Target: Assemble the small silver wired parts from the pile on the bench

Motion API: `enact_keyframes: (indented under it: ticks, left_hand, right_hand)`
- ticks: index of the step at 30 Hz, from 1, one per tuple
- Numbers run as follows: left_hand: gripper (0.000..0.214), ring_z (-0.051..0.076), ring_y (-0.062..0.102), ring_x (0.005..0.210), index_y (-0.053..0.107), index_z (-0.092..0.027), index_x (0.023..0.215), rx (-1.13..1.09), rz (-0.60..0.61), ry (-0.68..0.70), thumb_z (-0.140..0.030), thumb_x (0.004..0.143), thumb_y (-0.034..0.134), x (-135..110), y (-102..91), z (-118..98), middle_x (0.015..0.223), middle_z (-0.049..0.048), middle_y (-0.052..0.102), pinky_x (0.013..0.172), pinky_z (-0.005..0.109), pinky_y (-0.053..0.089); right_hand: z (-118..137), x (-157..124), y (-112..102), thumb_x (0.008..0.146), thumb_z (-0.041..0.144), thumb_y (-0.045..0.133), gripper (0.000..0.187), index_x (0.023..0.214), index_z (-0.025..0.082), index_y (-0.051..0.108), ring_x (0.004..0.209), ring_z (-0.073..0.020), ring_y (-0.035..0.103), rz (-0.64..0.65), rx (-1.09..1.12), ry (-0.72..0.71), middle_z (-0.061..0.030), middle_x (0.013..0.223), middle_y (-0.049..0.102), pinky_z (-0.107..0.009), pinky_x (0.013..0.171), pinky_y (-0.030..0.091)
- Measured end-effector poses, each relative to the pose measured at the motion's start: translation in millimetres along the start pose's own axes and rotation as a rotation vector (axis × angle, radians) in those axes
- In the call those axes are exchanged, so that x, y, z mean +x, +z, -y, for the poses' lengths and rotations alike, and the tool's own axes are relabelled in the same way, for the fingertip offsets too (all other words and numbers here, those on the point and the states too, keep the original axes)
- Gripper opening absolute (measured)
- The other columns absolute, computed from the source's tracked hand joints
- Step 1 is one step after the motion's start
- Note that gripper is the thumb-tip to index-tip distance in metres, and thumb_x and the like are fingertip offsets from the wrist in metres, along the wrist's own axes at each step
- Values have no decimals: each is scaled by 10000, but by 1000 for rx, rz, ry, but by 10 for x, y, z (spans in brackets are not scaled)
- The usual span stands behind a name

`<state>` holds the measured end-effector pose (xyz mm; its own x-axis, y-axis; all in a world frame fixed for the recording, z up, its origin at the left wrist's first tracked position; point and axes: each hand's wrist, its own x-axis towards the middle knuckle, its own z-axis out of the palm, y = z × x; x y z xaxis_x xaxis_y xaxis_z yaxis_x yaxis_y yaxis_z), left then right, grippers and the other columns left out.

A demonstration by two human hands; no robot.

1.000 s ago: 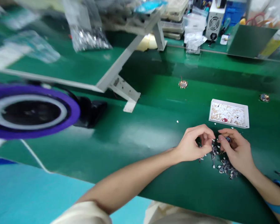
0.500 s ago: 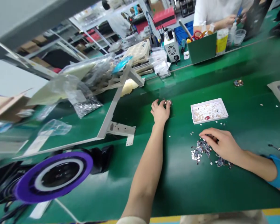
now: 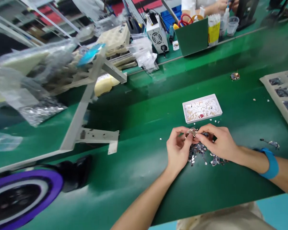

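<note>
My left hand is closed around a small round metallic part with a shiny rim, held between thumb and fingers. Meeting it from the right, my right hand has its thumb and forefinger pinched at the edge of that part. Something small and dark shows under the right fingers, too hidden to name. Directly below both hands lies a loose pile of small grey and silver electronic parts, partly covered by them. Just beyond the hands stands a shallow white tray holding many tiny white and beige pieces.
Another round metallic part lies farther back. A moulded tray of dark parts sits at right, near a small wired part. A metal shelf bracket and a purple-ringed round device occupy the left. A co-worker's hands show across the bench.
My left hand has picked up the round metallic part and brought it right and nearer to my right hand. My right hand stays above the pile. The view has swung right.
</note>
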<state>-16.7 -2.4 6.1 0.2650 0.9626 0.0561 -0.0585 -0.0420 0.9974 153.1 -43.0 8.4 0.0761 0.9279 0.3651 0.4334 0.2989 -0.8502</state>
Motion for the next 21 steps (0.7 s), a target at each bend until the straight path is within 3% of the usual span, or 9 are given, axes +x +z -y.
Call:
enact_keyframes:
  ticks: [4, 10, 15, 21]
  left_hand:
    - [104, 119, 761, 750, 652, -171, 887, 0, 40, -19, -172, 869, 754, 48, 25, 16, 830, 14, 762, 720, 166, 632]
    - [249, 179, 802, 870, 763, -163, 1137, 27, 124, -39, -200, 892, 741, 23, 12, 40, 1021, 79, 815, 820, 247, 666]
    - [258, 206, 812, 855, 799, -168, 1146, 22, 145, -54, -231, 902, 744, 10, 4, 1, 1037, 84, 822, 799, 277, 681]
    - [153, 212, 800, 756, 822, -195, 972, 2, 63, -97, -286, 858, 776, 75, -11, -8, 897, 68, 823, 707, 301, 686]
  right_hand:
    - [20, 13, -18, 978, 280, 667, 78, 936, 216, 679, 530, -91, 602, 5, -22, 16, 32, 734, 718, -215, 521, 472]
    - [16, 38, -34, 964, 294, 684, 104, 910, 217, 640, 517, -94, 574, 25, -12, 110, 44, 668, 663, -223, 510, 444]
    - [38, 35, -41, 958, 310, 685, 138, 905, 221, 595, 473, -87, 510, 14, -17, 168, 73, 599, 589, -228, 483, 398]
    - [25, 33, -38, 947, 281, 679, 101, 980, 225, 601, 504, -95, 551, 53, -9, 119, 66, 641, 600, -228, 501, 446]
